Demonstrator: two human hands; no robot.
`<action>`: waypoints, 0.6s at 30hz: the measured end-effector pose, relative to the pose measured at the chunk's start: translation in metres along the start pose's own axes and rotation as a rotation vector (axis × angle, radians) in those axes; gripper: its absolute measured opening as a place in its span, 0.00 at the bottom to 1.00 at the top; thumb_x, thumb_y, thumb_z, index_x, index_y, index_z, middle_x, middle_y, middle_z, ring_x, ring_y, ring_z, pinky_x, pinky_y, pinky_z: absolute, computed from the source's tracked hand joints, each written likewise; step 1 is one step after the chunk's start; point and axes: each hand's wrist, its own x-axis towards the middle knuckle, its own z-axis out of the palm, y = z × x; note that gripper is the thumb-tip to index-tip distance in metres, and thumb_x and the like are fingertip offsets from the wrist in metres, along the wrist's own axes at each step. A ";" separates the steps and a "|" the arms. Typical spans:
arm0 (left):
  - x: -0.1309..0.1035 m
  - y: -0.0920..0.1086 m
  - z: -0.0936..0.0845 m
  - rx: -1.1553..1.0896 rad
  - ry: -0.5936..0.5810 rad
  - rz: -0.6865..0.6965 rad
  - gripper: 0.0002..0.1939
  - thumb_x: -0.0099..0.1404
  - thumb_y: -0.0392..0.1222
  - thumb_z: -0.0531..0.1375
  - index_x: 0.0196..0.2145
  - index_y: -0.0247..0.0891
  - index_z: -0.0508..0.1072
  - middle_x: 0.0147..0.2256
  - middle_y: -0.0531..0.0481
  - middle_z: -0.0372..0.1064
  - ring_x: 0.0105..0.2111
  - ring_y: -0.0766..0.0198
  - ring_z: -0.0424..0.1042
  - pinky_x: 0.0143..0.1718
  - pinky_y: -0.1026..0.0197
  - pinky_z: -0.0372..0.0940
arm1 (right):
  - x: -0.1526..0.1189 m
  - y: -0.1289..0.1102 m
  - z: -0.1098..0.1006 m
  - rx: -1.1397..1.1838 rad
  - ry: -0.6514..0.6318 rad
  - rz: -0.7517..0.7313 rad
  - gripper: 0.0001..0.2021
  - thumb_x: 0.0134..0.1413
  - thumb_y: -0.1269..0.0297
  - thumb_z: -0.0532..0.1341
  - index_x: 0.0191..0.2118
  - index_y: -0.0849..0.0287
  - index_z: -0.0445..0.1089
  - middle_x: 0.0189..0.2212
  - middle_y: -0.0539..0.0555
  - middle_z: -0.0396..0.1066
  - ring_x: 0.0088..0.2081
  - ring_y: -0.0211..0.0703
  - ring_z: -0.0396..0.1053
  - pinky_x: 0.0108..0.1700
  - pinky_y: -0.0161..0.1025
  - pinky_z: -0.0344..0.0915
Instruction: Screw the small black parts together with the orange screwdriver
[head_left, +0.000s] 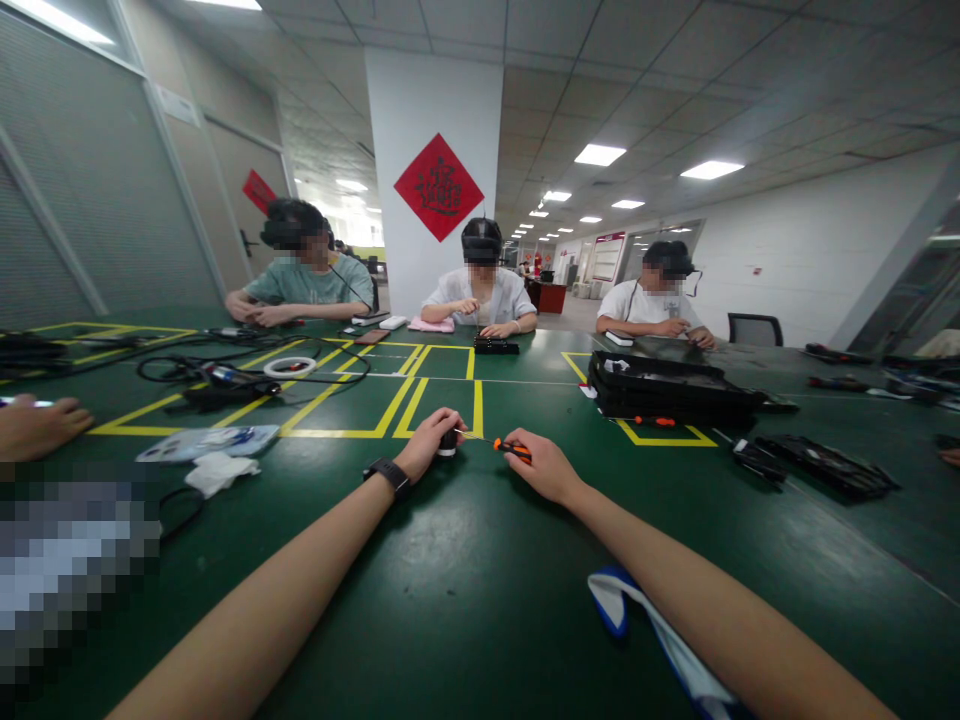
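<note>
Two bare hands in head view, both occupied over the green table [480, 575]. Right hand [545, 464] grips the orange-and-black screwdriver [514, 451] by its handle, shaft pointing leftward. Left hand [431, 444] grasps a small black part with a white band [448, 446], just left of the screwdriver; tip contact too small to tell. White tissue [222, 473] lies well left of the screwdriver, blue-edged white cloth [671, 645] on its near right side, black tray [667, 402] beyond it to the right. Risks, judged: loose left grip could let the part twist, tip skids, jabs left fingers; off-axis shaft could slip or scratch; right forearm [701, 585] could drag the cloth.
</note>
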 end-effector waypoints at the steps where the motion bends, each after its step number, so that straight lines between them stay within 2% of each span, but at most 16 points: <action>1: 0.000 0.000 0.000 0.001 -0.006 0.003 0.15 0.55 0.52 0.55 0.29 0.36 0.66 0.28 0.52 0.65 0.25 0.69 0.65 0.25 0.67 0.59 | 0.000 0.000 0.000 0.000 0.000 -0.002 0.08 0.52 0.64 0.53 0.39 0.56 0.65 0.34 0.51 0.67 0.35 0.39 0.64 0.39 0.35 0.58; 12: 0.004 -0.004 -0.001 0.010 0.057 -0.044 0.19 0.49 0.51 0.60 0.35 0.35 0.71 0.35 0.47 0.68 0.29 0.67 0.67 0.31 0.64 0.61 | 0.001 0.004 0.004 0.002 -0.026 0.042 0.11 0.54 0.62 0.53 0.42 0.56 0.64 0.37 0.52 0.67 0.38 0.40 0.64 0.40 0.36 0.59; 18: 0.000 -0.004 -0.002 0.197 0.061 0.014 0.16 0.49 0.50 0.60 0.31 0.36 0.69 0.25 0.52 0.66 0.26 0.68 0.65 0.27 0.66 0.59 | 0.002 0.007 0.005 -0.025 -0.024 0.001 0.10 0.56 0.64 0.50 0.40 0.59 0.65 0.37 0.54 0.65 0.40 0.40 0.62 0.43 0.38 0.57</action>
